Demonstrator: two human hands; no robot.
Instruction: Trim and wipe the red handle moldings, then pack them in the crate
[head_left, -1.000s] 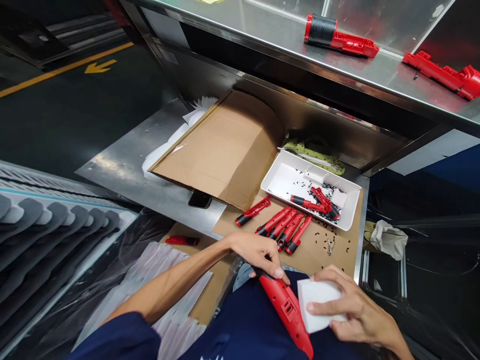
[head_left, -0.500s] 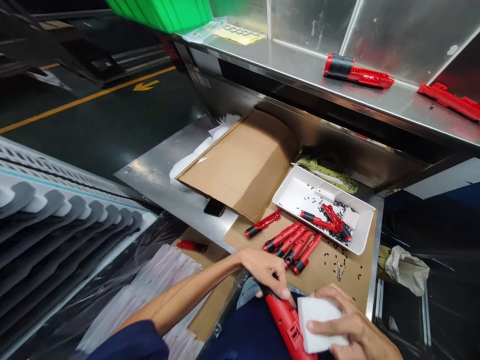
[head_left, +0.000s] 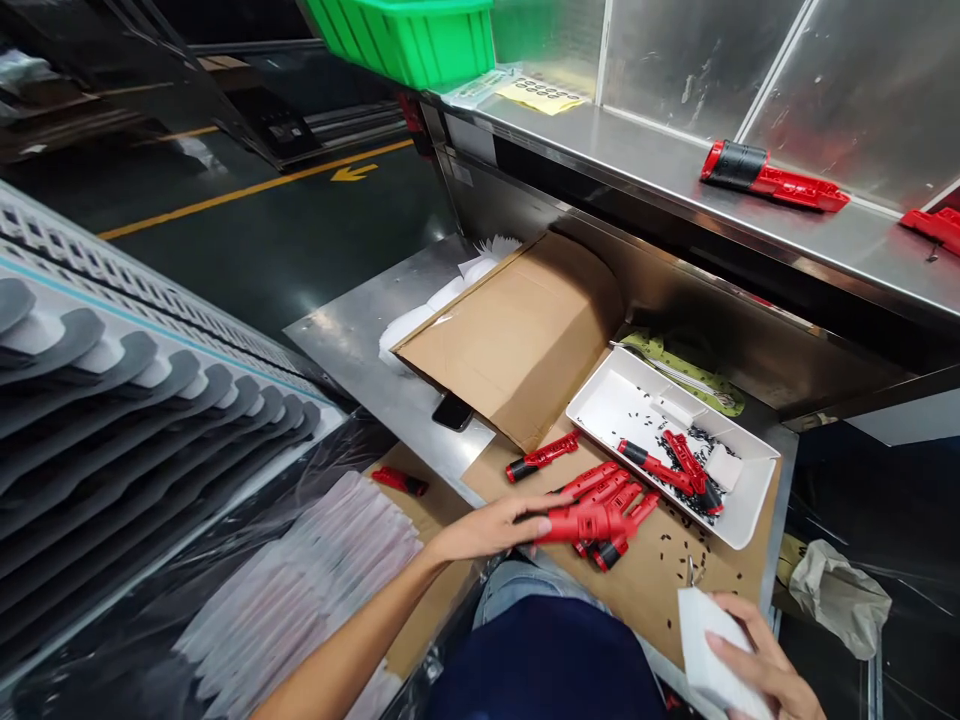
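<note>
My left hand [head_left: 486, 526] grips one end of a red plastic tool housing [head_left: 576, 524], its fingers along the top and the thumb at the near side. That housing lies over or just above a cluster of similar red-and-black housings [head_left: 613, 555] on the brown cardboard sheet [head_left: 637, 590]. Down at the lower right, my right hand [head_left: 765, 660] is closed around a white foam-like block [head_left: 716, 640]. Close beyond the block lies a small metal item [head_left: 691, 571], partly hidden.
A white tray [head_left: 592, 400] holds small black pieces, two red housings and another white block. A cardboard flap [head_left: 517, 330], a phone [head_left: 452, 411] and a separate housing [head_left: 541, 456] lie nearby. More red parts [head_left: 776, 180] rest on the metal shelf [head_left: 645, 150], beside a green bin [head_left: 412, 45].
My left hand has carried the red housing from my lap forward onto the cluster. My right hand, with the white block, has moved away to the right. The view has shifted left.
</note>
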